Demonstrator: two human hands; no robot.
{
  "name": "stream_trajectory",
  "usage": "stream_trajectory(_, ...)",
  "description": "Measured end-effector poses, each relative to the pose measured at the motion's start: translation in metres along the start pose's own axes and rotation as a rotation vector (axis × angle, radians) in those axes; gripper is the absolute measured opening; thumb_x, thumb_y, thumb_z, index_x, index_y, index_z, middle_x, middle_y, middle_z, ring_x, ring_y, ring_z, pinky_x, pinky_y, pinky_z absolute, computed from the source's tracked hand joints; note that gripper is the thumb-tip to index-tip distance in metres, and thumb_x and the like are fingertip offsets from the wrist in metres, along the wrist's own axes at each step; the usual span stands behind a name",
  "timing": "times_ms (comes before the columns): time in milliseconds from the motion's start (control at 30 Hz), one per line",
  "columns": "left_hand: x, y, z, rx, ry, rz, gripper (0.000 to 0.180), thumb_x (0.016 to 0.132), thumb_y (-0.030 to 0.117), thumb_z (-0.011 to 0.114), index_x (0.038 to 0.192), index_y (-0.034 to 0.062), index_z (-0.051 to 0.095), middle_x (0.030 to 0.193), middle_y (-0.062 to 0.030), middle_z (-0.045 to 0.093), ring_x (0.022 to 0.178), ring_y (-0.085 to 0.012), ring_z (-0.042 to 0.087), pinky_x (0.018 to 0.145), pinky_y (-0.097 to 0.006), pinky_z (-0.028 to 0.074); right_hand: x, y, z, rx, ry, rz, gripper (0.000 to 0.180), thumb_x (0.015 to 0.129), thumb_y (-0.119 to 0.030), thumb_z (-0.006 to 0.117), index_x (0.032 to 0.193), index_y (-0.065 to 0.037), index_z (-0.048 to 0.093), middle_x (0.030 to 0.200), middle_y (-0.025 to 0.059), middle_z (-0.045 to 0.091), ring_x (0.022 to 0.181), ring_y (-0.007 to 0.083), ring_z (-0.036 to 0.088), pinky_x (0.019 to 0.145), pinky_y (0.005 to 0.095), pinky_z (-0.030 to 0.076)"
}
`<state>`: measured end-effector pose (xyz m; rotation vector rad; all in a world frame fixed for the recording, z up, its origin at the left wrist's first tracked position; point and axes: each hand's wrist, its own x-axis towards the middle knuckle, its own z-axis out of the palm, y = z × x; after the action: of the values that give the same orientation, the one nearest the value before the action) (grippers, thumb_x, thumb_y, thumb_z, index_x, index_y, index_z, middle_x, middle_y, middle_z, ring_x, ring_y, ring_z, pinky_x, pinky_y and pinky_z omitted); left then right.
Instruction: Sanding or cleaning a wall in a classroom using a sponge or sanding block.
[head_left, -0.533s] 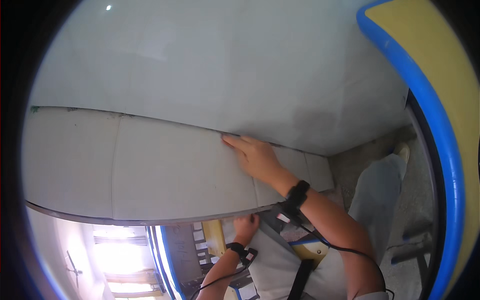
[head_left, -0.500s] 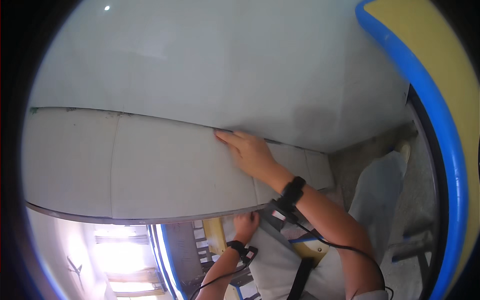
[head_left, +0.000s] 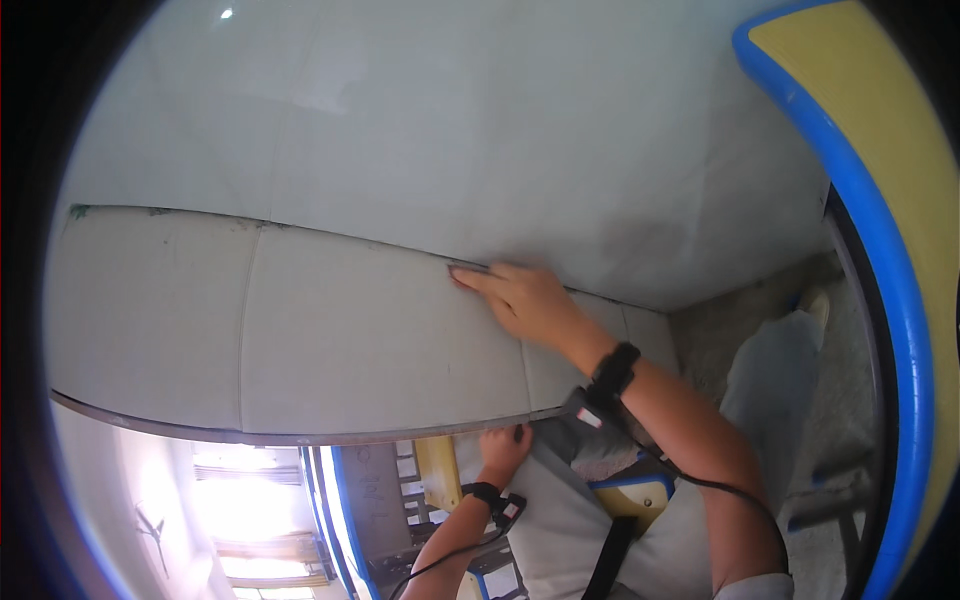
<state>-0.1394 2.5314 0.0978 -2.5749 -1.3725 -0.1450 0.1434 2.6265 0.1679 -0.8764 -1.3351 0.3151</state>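
The right hand (head_left: 530, 305) lies flat on the pale panel (head_left: 300, 340), fingers (head_left: 475, 280) extended and released, their tips touching the dark seam (head_left: 330, 235) where the panel meets the smooth white wall (head_left: 450, 120); the left hand (head_left: 503, 450) curls its fingers around the panel's lower metal edge (head_left: 300, 436), just below the right wrist strap (head_left: 615, 368); the step in hand appears to be seating the panel against the wall; a further move likely calls for steady pressure along the seam beyond the fingertips while the lower edge remains supported.
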Motion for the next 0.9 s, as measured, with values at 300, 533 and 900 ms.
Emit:
stream_trajectory(300, 0.003, 0.008, -0.006, -0.047, -0.02, -0.03, 0.012, 0.076, 0.017, 0.063, 0.072, 0.0055, 0.063, 0.066, -0.0112, 0.062, 0.063, -0.03, 0.06, 0.059, -0.041, 0.047, -0.037, -0.039, 0.015, 0.122, 0.051, 0.013, 0.047, 0.079, 0.0, 0.054, 0.125, -0.009, 0.054, 0.092, 0.0139, 0.06, 0.074, 0.0303, 0.061, 0.06, 0.0381, 0.049)
stream_trajectory(533, -0.012, -0.012, 0.009, 0.006, -0.07, -0.053, 0.013, 0.076, 0.019, 0.064, 0.074, 0.0053, 0.064, 0.069, -0.0114, 0.062, 0.066, -0.0303, 0.06, 0.063, -0.041, 0.048, -0.055, -0.037, 0.045, -0.009, 0.112, 0.21, 0.048, 0.083, -0.007, 0.052, 0.13, -0.004, 0.045, 0.089, 0.0125, 0.059, 0.07, 0.0309, 0.06, 0.06, 0.0393, 0.051)
stream_trajectory(900, -0.017, -0.018, 0.015, 0.004, -0.07, -0.028, 0.013, 0.074, 0.019, 0.065, 0.075, 0.0064, 0.062, 0.071, -0.0122, 0.063, 0.067, -0.0299, 0.06, 0.064, -0.04, 0.049, -0.067, -0.053, 0.037, 0.04, 0.117, -0.189, 0.048, 0.08, -0.005, 0.057, 0.128, -0.006, 0.051, 0.073, 0.0063, 0.054, 0.058, 0.0205, 0.057, 0.052, 0.0301, 0.05)
